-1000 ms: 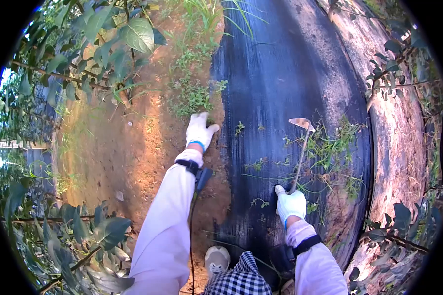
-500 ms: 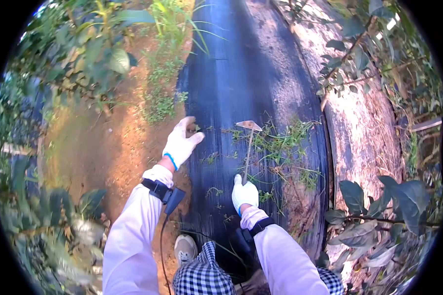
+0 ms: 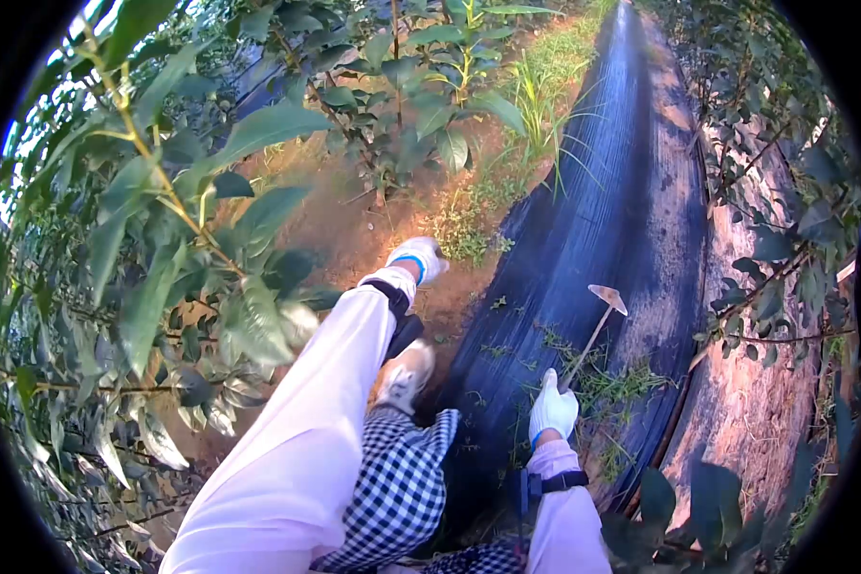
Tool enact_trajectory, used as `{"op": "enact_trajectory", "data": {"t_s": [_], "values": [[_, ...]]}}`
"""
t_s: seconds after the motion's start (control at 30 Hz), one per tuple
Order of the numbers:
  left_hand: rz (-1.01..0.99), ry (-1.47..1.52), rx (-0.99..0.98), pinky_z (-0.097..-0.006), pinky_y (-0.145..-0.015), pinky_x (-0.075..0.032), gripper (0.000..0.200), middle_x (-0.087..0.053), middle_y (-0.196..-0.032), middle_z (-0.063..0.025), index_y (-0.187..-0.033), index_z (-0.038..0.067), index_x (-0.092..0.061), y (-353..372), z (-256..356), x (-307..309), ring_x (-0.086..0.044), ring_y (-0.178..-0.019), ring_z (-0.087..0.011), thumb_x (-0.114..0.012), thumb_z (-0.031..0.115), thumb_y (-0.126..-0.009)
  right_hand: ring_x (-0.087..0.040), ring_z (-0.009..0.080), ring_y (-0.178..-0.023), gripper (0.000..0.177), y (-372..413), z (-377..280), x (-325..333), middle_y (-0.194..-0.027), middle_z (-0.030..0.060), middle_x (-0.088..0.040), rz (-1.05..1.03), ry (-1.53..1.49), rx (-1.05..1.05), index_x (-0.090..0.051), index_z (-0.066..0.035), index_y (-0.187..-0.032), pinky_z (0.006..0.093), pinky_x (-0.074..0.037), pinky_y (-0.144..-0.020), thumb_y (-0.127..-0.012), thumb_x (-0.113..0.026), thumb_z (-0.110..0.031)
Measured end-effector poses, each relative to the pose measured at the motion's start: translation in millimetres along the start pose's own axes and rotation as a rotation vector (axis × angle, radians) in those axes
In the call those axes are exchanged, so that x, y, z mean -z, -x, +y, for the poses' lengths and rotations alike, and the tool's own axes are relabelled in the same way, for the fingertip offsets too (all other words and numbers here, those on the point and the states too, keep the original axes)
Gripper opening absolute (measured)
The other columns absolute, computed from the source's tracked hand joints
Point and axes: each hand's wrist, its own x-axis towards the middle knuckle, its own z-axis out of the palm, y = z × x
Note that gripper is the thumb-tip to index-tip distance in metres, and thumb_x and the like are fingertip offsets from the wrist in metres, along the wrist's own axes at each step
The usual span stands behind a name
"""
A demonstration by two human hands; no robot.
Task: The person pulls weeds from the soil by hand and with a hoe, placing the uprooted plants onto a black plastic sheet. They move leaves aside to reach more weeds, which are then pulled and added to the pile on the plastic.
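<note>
My right hand (image 3: 554, 409), in a white glove, is wrapped around the handle of a small hoe (image 3: 591, 342). The hoe's flat metal head (image 3: 608, 298) points away from me, just above the black plastic sheet (image 3: 517, 330). Pulled weeds (image 3: 617, 390) lie on the sheet beside the handle. My left hand (image 3: 419, 256), gloved with a blue cuff, is over the bare soil left of the sheet, close to low green weeds (image 3: 467, 230). Its fingers look curled in; whatever they may hold is hidden.
Leafy branches (image 3: 249, 230) crowd the left side, some close to my left arm. A strip of bare soil (image 3: 306, 177) runs along the sheet. On the right lie a pale, dry strip (image 3: 746, 383) and more foliage (image 3: 784, 239). My shoe (image 3: 407, 376) is at the sheet's left edge.
My view has turned left. My left hand has moved off the sheet's edge to over the soil, its fingers now curled. The right hand still grips the hoe, with its head pointing farther right.
</note>
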Motion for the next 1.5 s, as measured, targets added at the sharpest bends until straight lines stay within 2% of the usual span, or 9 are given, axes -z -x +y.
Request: {"op": "enact_trajectory", "data": {"t_s": [0.17, 0.33, 0.47, 0.53, 0.67, 0.8, 1.03, 1.2, 1.5], "values": [[0.118, 0.231, 0.251, -0.0407, -0.094, -0.048, 0.041, -0.068, -0.112, -0.0163, -0.108, 0.011, -0.072, -89, -62, -65, -0.064, -0.108, -0.0325, -0.066, 0.04, -0.079, -0.066, 0.0375, -0.084, 0.058, -35, 4, -29, -0.089, 0.0236, -0.069, 0.012, -0.019, -0.074, -0.065, 0.008, -0.1, 0.0438, -0.048, -0.077, -0.088, -0.063, -0.049], [0.306, 0.201, 0.548, -0.0387, -0.091, -0.05, 0.032, -0.071, -0.104, -0.0151, -0.102, 0.013, -0.074, -172, -195, -123, -0.066, -0.103, -0.03, -0.062, 0.034, -0.081, -0.058, 0.0209, -0.068, 0.047, -57, 18, -61, -0.077, 0.0123, -0.066, 0.105, -0.073, -0.213, -0.064, 0.005, -0.091, 0.0377, -0.046, -0.068, -0.088, -0.069, -0.041], [0.466, -0.001, 0.298, -0.0402, -0.094, -0.049, 0.032, -0.061, -0.122, -0.0195, -0.117, 0.016, -0.066, -211, -242, -109, -0.059, -0.112, -0.0367, -0.056, 0.026, -0.087, -0.051, 0.0179, -0.064, 0.044, -84, 15, -84, -0.071, 0.0067, -0.06, 0.141, -0.084, -0.282, -0.059, 0.002, -0.081, 0.0361, -0.043, -0.064, -0.088, -0.07, -0.04], [0.179, -0.111, 0.272, -0.043, -0.096, -0.047, 0.047, -0.042, -0.142, -0.0162, -0.135, 0.018, -0.047, -247, -265, -90, -0.053, -0.119, -0.0407, -0.05, 0.011, -0.089, -0.048, 0.0161, -0.063, 0.044, -95, 11, -95, -0.069, 0.0055, -0.058, 0.165, -0.064, -0.284, -0.056, 0.0, -0.077, 0.0357, -0.042, -0.063, -0.088, -0.07, -0.04], [0.154, -0.198, 0.47, -0.0455, -0.1, -0.046, 0.038, -0.048, -0.137, -0.0198, -0.132, 0.011, -0.048, -283, -315, -83, -0.056, -0.115, -0.0402, -0.045, 0.014, -0.095, -0.049, 0.0174, -0.058, 0.044, -113, 4, -112, -0.064, 0.0065, -0.058, 0.182, -0.033, -0.387, -0.058, 0.0, -0.075, 0.0379, -0.042, -0.059, -0.086, -0.072, -0.04], [0.072, -0.299, 0.35, -0.0444, -0.096, -0.048, 0.033, -0.062, -0.118, -0.0175, -0.114, 0.012, -0.063, -303, -345, -75, -0.061, -0.11, -0.0359, -0.051, 0.029, -0.089, -0.054, 0.0188, -0.06, 0.046, -120, -5, -118, -0.067, 0.0104, -0.062, 0.206, 0.07, -0.378, -0.06, 0.001, -0.075, 0.0377, -0.045, -0.063, -0.084, -0.073, -0.042], [0.344, 0.178, 0.065, -0.043, -0.095, -0.046, 0.04, -0.065, -0.111, -0.0171, -0.112, 0.01, -0.067, -267, -315, -85, -0.06, -0.108, -0.0362, -0.053, 0.038, -0.088, -0.057, 0.0226, -0.063, 0.047, -121, -10, -111, -0.069, 0.0118, -0.063, 0.164, 0.118, -0.34, -0.062, 0.003, -0.078, 0.0397, -0.047, -0.065, -0.084, -0.072, -0.042], [-0.037, -0.762, -0.097, -0.0363, -0.109, -0.035, 0.043, -0.045, -0.147, -0.0082, -0.135, 0.016, -0.052, -344, -369, -234, -0.048, -0.129, -0.03, -0.034, 0.034, -0.1, -0.063, 0.027, -0.068, 0.046, -119, -13, -110, -0.074, 0.0158, -0.067, 0.143, 0.166, -0.324, -0.065, 0.003, -0.082, 0.0407, -0.048, -0.068, -0.084, -0.072, -0.042], [-0.162, 0.031, -0.29, -0.0441, -0.101, -0.041, 0.044, -0.057, -0.126, -0.0161, -0.128, 0.011, -0.056, -273, -210, -123, -0.055, -0.111, -0.0336, -0.049, 0.039, -0.094, -0.064, 0.0295, -0.068, 0.046, -119, -22, -107, -0.072, 0.0171, -0.066, 0.165, 0.163, -0.291, -0.065, 0.003, -0.081, 0.0419, -0.048, -0.069, -0.083, -0.071, -0.043]]}}
